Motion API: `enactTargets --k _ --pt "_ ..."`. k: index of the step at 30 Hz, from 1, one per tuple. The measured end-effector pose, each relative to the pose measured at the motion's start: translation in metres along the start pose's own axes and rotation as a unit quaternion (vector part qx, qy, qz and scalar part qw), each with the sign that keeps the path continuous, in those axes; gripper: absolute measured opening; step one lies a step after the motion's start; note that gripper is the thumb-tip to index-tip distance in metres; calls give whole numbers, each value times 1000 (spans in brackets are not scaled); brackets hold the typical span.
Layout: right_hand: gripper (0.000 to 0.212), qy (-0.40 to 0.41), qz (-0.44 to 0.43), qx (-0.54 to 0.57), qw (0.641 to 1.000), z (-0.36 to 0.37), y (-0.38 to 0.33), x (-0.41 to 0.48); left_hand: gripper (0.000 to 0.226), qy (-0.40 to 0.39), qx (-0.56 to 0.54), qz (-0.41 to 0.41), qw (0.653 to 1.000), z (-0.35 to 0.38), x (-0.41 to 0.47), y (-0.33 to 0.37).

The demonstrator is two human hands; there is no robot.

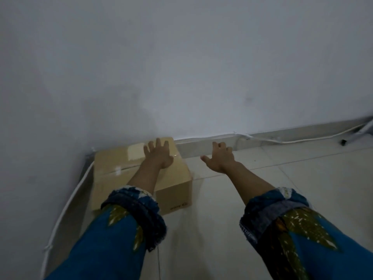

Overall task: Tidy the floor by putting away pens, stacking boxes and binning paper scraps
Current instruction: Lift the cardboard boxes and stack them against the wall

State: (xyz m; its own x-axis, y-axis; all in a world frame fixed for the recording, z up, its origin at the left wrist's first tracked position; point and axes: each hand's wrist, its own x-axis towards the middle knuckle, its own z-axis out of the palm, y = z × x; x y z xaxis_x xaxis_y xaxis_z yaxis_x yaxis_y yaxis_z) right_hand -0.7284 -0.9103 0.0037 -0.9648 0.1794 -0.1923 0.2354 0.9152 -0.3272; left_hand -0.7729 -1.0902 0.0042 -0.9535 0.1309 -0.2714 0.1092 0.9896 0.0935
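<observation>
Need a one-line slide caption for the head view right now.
Left hand spread flat over a taped cardboard box in the wall corner; right hand open, empty, above the tiled floor.

part of the cardboard box [113,174] top is covered by the left hand [158,154] and forearm. whether that palm touches the box cannot be told. the small print on the box's near side is too blurred to be read. both sleeves are cut off by the bottom edge. the dark object [343,141] by the white cable [292,140] at far right cannot be identified.
</observation>
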Motion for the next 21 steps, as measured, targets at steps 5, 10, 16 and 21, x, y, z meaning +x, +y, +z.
enactTargets --k 5,10,16,21 --pt "83 37 67 -1 997 -54 63 -15 62 14 30 96 995 -22 -6 93" --pt "83 67 117 -9 991 -95 117 -37 61 35 36 160 986 -29 -22 176" --pt "83 85 180 -6 980 -124 189 -73 59 32 38 234 971 -15 -55 268" --pt "85 91 233 -6 968 -130 252 -114 59 2 34 282 959 12 -82 330"
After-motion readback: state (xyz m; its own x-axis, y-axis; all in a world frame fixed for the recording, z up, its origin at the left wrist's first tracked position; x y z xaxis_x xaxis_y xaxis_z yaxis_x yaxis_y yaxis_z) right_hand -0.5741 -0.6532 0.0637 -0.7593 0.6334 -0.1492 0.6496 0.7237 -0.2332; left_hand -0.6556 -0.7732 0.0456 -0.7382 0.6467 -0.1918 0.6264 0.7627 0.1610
